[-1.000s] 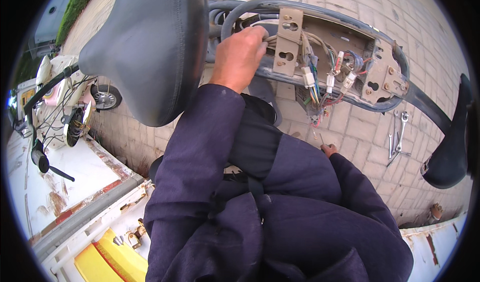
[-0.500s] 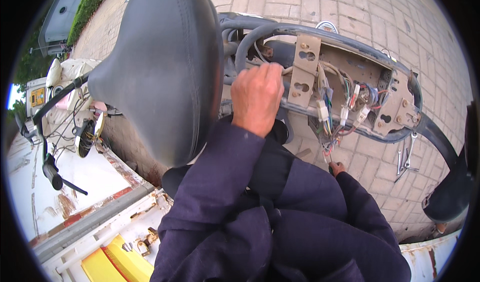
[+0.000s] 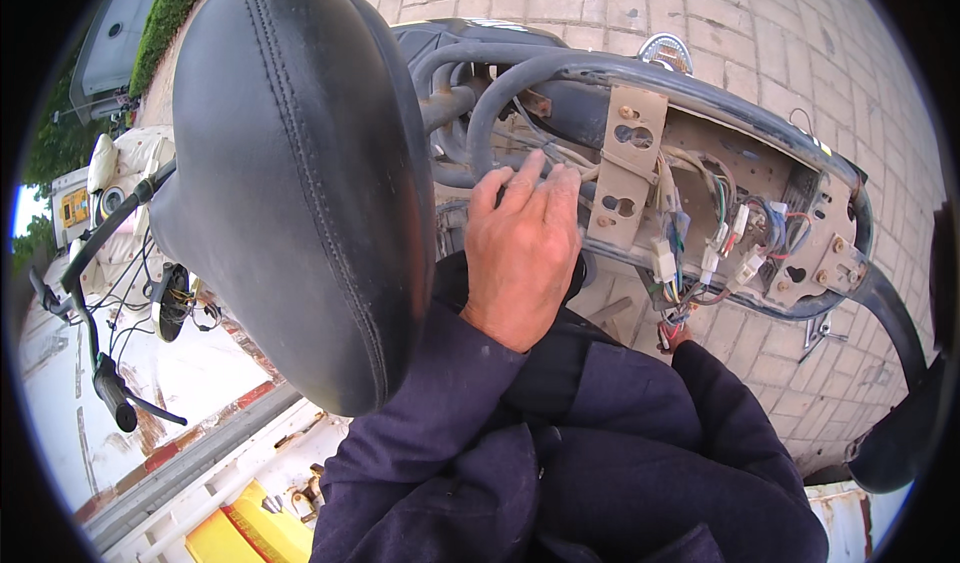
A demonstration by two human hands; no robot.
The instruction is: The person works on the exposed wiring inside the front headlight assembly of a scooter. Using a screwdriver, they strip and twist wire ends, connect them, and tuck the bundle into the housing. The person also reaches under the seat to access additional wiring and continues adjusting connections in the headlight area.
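Observation:
A stripped scooter frame [image 3: 600, 65] of dark tubes lies in front of me, a big black saddle [image 3: 300, 193] to its left. My left hand [image 3: 525, 253] is over the near frame tube, beside the tan metal bracket [image 3: 635, 133]. Its fingers are stretched out and a little apart, their tips against or near the cables [image 3: 575, 158] left of the bracket. From the open tray hang coloured wires with white plug connectors [image 3: 664, 261]. My right hand [image 3: 681, 339] is at the lower end of these wires, its fingers mostly hidden and seemingly closed around something small.
Wrenches [image 3: 822, 335] lie on the brick paving at the right. Beyond the frame is a round lamp [image 3: 668, 53]. At the left are a handlebar [image 3: 112, 388], loose wiring and a rusty white panel [image 3: 55, 413]. A yellow piece [image 3: 235, 543] lies at the lower left.
My left hand has gone from a closed fist to stretched fingers. My right hand sits closer under the hanging wires. With the view's shift, the saddle appears further left and lower.

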